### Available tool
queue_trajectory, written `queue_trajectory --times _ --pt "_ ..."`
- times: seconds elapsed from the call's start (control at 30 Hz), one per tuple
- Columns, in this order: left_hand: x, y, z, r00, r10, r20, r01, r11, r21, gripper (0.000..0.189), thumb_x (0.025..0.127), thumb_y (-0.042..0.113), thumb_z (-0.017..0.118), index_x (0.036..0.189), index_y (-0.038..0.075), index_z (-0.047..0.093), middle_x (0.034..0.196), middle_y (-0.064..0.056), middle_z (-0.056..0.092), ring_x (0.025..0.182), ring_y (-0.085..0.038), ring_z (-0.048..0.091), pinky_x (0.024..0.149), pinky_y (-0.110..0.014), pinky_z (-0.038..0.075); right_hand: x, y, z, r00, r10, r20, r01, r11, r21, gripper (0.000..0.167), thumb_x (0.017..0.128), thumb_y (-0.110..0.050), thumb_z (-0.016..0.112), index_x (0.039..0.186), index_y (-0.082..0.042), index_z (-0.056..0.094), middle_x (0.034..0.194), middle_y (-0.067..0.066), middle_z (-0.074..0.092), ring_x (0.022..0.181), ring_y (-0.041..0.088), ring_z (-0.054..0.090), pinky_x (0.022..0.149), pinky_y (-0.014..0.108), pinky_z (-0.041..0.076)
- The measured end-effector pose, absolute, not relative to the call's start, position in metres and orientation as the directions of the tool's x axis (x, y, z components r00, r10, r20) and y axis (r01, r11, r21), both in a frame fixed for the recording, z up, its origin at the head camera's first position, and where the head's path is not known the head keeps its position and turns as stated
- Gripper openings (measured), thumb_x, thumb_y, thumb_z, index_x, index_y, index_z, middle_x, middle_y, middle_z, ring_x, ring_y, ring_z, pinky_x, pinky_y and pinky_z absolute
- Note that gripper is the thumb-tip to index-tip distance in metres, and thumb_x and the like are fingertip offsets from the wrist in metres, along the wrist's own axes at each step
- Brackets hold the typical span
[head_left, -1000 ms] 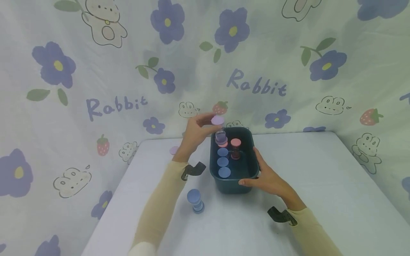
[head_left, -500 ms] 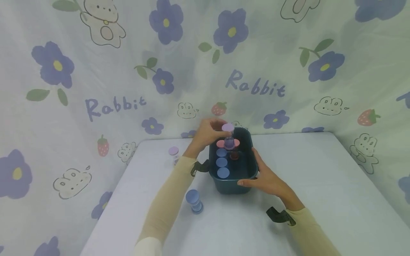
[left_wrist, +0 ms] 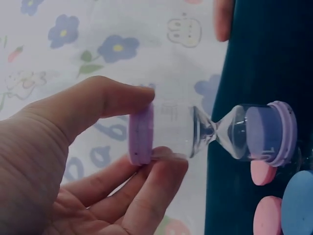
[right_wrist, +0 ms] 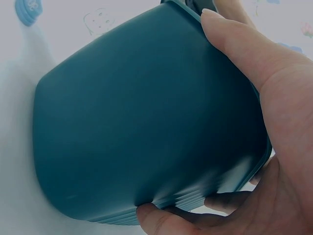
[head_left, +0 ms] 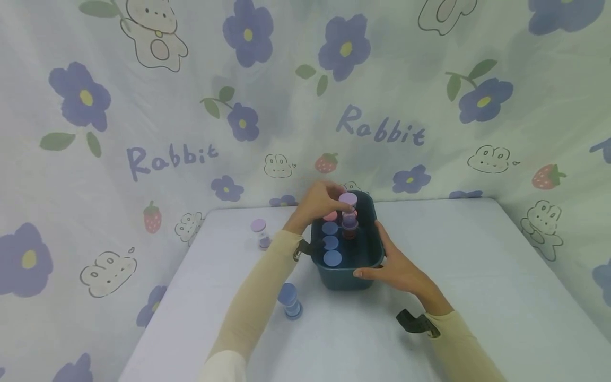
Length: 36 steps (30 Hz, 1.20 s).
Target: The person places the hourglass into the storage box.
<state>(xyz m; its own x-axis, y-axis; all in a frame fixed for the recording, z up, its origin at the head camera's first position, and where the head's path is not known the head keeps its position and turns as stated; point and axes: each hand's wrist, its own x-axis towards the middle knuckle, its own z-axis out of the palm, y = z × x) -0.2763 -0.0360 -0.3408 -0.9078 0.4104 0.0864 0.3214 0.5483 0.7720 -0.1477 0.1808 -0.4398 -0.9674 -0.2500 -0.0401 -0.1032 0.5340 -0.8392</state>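
Observation:
My left hand [head_left: 317, 204] pinches the purple-capped top of a small hourglass [left_wrist: 237, 132] between thumb and fingers. The hourglass hangs upright inside the outline of a dark teal plastic bin [head_left: 346, 280], with purple sand in its lower bulb. Around the bin's near right corner, my right hand [head_left: 404, 269] grips the wall, thumb at the near side and fingers along the right side. Inside the bin stand three blue hourglasses [head_left: 330, 243] in a row by the left wall. A pink hourglass [head_left: 329, 216] is behind them; another pink one is partly hidden beneath the held hourglass.
Left of the bin, another purple hourglass [head_left: 259, 227] stands on the white table [head_left: 444, 239]. A blue hourglass [head_left: 289, 300] stands nearer, in front of the bin's left corner and close to my left forearm. A patterned cloth [head_left: 286, 95] hangs behind the table.
My left hand has moved right and lower, carrying the purple hourglass from the bin's back left toward its middle. My right hand has stayed on the bin.

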Motion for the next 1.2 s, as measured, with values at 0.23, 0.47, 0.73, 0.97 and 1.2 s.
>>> queue_trajectory --times 0.23,0.47,0.73,0.97,1.2 --pt "-0.275 -0.029 -0.343 -0.899 0.437 0.021 0.305 0.593 0.745 0.041 0.078 0.024 0.089 0.114 0.012 0.074 0.113 -0.007 0.076 0.1 -0.025 0.071 0.085 -0.037 0.064 -0.147 0.181 -0.44 -0.968 -0.248 -0.046 -0.097 0.534 -0.84 0.132 0.078 -0.058 0.084 0.166 -0.029 -0.01 0.176 0.013 0.004 0.158 0.05 0.018 0.116 0.074 0.03" --pt "-0.277 -0.021 -0.353 -0.885 0.466 0.0 0.352 0.669 0.655 0.038 0.08 0.021 0.087 0.113 0.007 0.074 0.107 -0.009 0.075 0.092 -0.022 0.071 0.082 -0.033 0.063 -0.147 0.182 -0.44 -0.965 -0.259 -0.033 -0.113 0.526 -0.843 0.13 0.079 -0.056 0.083 0.166 -0.027 -0.009 0.176 0.013 0.005 0.157 0.05 0.019 0.115 0.075 0.031" --pt "-0.277 -0.015 -0.358 -0.886 0.46 -0.052 0.348 0.736 0.581 0.039 0.08 0.024 0.087 0.113 0.008 0.075 0.11 -0.009 0.076 0.098 -0.023 0.069 0.091 -0.038 0.061 -0.147 0.182 -0.441 -0.966 -0.257 -0.04 -0.105 0.526 -0.844 0.13 0.079 -0.056 0.083 0.166 -0.029 -0.01 0.176 0.012 0.003 0.158 0.05 0.018 0.116 0.075 0.031" --pt "-0.276 -0.015 -0.364 -0.892 0.446 -0.075 0.332 0.759 0.561 0.041 0.082 0.022 0.086 0.118 0.004 0.074 0.111 -0.011 0.076 0.098 -0.024 0.071 0.094 -0.041 0.062 -0.146 0.18 -0.44 -0.968 -0.249 -0.044 -0.096 0.523 -0.847 0.131 0.078 -0.057 0.084 0.166 -0.03 -0.009 0.176 0.011 0.005 0.158 0.049 0.019 0.116 0.075 0.031" --pt "-0.277 -0.015 -0.37 -0.881 0.46 -0.111 0.331 0.767 0.55 0.041 0.081 0.021 0.088 0.116 0.004 0.074 0.112 -0.011 0.077 0.099 -0.024 0.072 0.097 -0.044 0.06 -0.146 0.182 -0.441 -0.967 -0.252 -0.045 -0.098 0.527 -0.844 0.13 0.079 -0.057 0.083 0.166 -0.03 -0.009 0.176 0.012 0.006 0.158 0.049 0.019 0.115 0.075 0.033"
